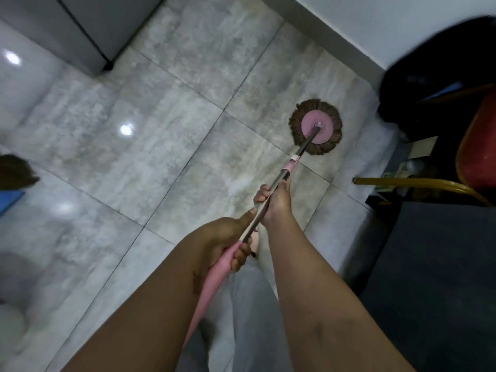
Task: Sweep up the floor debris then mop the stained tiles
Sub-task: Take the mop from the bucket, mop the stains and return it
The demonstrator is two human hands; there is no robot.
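Note:
A spin mop with a round pink disc and brown strands [316, 127] rests flat on the grey tiled floor [166, 146], right of centre, near the wall. Its metal pole [280, 179] runs down and left to a pink grip. My right hand [275, 202] is closed around the metal part of the pole, further down towards the head. Behind it, my left hand [228, 242] grips the top of the pink handle, thumb lying along the pole. The tiles around the head look dull and streaked.
A red chair with a gold frame [475, 157] and a black bag [440, 76] stand at the right by the white wall. A grey cabinet [88, 28] sits at the top left. A broom's brown bristles [16, 171] and a blue item [9, 201] show at the left edge.

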